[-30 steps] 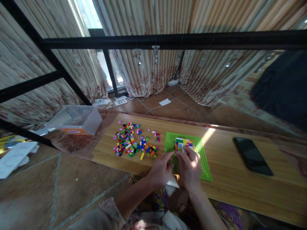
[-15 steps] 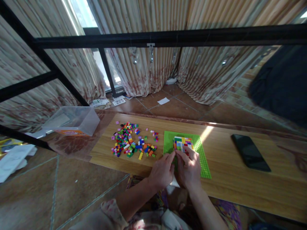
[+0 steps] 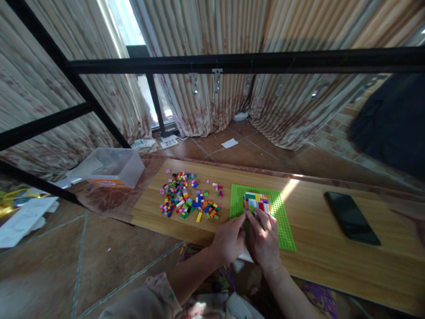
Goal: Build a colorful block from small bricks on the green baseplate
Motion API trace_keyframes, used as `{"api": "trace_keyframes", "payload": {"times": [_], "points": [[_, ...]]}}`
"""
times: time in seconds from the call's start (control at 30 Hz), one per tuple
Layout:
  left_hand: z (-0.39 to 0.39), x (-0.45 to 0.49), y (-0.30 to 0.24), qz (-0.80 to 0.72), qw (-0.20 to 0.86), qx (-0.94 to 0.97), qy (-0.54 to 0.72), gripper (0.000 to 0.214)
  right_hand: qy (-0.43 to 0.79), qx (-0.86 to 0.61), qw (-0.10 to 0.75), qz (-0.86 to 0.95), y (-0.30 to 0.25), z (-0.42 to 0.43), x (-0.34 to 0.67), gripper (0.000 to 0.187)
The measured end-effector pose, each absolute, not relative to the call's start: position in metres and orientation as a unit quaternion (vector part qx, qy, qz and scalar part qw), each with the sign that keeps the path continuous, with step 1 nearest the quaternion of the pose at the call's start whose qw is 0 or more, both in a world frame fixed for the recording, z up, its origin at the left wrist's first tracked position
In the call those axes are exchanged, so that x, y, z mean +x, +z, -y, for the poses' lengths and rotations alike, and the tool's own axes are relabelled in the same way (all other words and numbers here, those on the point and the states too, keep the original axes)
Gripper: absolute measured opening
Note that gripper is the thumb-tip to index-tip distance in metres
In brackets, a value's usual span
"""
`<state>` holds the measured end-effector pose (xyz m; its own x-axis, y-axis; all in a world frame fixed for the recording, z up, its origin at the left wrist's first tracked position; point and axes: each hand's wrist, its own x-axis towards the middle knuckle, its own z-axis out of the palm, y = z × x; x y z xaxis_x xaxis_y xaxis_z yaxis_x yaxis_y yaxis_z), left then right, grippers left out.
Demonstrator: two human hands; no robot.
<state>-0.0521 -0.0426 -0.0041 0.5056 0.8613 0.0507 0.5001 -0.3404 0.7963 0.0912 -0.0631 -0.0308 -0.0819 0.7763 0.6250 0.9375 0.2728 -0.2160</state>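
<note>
A long wooden tabletop (image 3: 312, 266), with light brown colour and visible grain, carried the things. On its left part lay many loose bricks (image 3: 179, 195) of mixed colours, spread in an irregular heap, and one yellow brick (image 3: 199, 216) lay at the near side of them. To the right of the heap, well apart from the phone, a green studded baseplate (image 3: 288, 235) lay flat. Farther right there was a black phone (image 3: 352, 217), placed slantwise. A narrow strip of sunlight (image 3: 289, 187) fell on the wood beyond the baseplate.
</note>
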Motion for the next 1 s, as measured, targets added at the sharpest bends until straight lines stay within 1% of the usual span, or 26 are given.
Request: {"api": "trace_keyframes", "payload": {"times": [0.33,0.47,0.53,0.6,0.67,0.77,0.87,1.0], "points": [[0.046,-0.063,0.005,-0.437,0.369,0.784,0.242,0.052,-0.114,-0.583,0.319,0.738,-0.025,0.064,0.093,0.033],[0.042,-0.098,0.006,-0.472,0.344,0.762,0.28,0.043,-0.116,-0.596,0.328,0.724,-0.028,0.062,0.093,0.032],[0.035,-0.122,0.009,-0.513,0.305,0.743,0.303,0.04,-0.117,-0.607,0.338,0.709,-0.027,0.062,0.094,0.03],[0.025,-0.145,0.015,-0.562,0.243,0.732,0.297,0.037,-0.12,-0.616,0.358,0.691,-0.024,0.063,0.095,0.027],[0.014,-0.163,0.02,-0.6,0.173,0.735,0.264,0.035,-0.128,-0.617,0.387,0.673,-0.02,0.065,0.099,0.025],[0.001,-0.174,0.023,-0.608,0.102,0.766,0.181,0.028,-0.144,-0.622,0.422,0.643,-0.014,0.068,0.107,0.022],[-0.006,-0.173,0.022,-0.602,0.068,0.784,0.139,0.02,-0.139,-0.646,0.429,0.616,-0.011,0.07,0.118,0.021],[-0.008,-0.166,0.021,-0.607,0.06,0.775,0.164,0.015,-0.123,-0.681,0.434,0.578,-0.013,0.072,0.131,0.022]]}}
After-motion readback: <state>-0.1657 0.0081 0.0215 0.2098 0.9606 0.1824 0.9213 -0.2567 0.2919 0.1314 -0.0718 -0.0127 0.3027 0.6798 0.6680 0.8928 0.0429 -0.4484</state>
